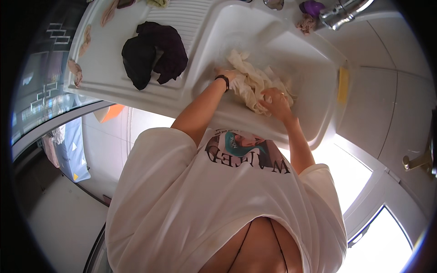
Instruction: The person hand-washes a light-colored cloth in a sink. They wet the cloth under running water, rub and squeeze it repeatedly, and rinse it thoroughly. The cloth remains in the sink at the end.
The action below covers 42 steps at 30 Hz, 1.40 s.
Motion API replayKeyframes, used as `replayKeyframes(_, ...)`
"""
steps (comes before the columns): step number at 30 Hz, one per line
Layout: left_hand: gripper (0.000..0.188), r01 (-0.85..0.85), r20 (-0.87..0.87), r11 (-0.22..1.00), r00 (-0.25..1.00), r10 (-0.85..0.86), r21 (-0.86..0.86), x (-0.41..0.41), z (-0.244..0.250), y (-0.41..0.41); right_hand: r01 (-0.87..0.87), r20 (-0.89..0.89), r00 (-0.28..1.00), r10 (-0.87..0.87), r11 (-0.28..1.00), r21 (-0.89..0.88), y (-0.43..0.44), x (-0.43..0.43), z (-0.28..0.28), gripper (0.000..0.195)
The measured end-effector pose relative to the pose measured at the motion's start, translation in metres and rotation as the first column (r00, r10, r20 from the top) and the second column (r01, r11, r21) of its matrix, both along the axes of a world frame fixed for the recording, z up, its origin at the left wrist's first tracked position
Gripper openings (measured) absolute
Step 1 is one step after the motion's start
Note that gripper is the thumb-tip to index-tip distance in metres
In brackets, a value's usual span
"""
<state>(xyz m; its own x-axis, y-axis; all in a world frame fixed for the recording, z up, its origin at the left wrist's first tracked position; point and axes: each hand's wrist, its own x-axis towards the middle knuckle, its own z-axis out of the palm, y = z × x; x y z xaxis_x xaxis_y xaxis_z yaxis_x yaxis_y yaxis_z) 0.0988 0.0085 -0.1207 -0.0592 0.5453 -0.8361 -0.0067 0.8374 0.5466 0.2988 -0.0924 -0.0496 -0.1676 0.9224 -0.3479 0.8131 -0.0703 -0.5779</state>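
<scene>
A wet cream-coloured cloth (pixel 252 83) lies bunched and twisted in the white sink basin (pixel 317 112). My left hand (pixel 229 74), with a dark braided bracelet at the wrist, grips the cloth's left side; some of its fingers are hidden by the folds. At the cloth's right end my right hand (pixel 278 102) has its fingers curled into the fabric, and a ring shows on one finger. Water appears to stand around the cloth in the basin.
Left of the basin, a dark garment (pixel 174 51) lies on the ribbed drainboard (pixel 177 15). Several small beige cloth pieces (pixel 75 71) rest along its left edge. A chrome faucet (pixel 344 15) overhangs the far right corner, near a purple object (pixel 311 7) and a brownish scrubber (pixel 306 24).
</scene>
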Motion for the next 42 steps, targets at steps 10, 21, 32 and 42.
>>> replayKeyframes(10,0.053,0.156,0.518,0.912,0.781,-0.348,0.379,-0.009,0.095,-0.022,0.494,-0.572,0.699,-0.429,0.868,-0.047,0.032,-0.011,0.016,0.050)
replayKeyframes(21,0.056,0.394,0.132,0.465,0.635,-0.762,0.793,-0.032,0.193,-0.019,0.296,-0.917,0.118,-0.380,0.895,-0.333,0.038,-0.026,0.081,0.043)
replayKeyframes(32,0.044,0.483,-0.087,0.415,0.726,-0.682,0.771,-0.051,0.170,-0.024,0.436,-0.980,-0.041,-0.197,0.878,-0.195,0.027,-0.021,0.102,0.009)
replayKeyframes(42,0.037,-0.177,0.624,0.764,0.701,-0.345,0.621,-0.019,0.161,-0.037,0.674,-0.973,-0.124,-0.194,0.704,-0.226,0.036,-0.037,0.092,0.008)
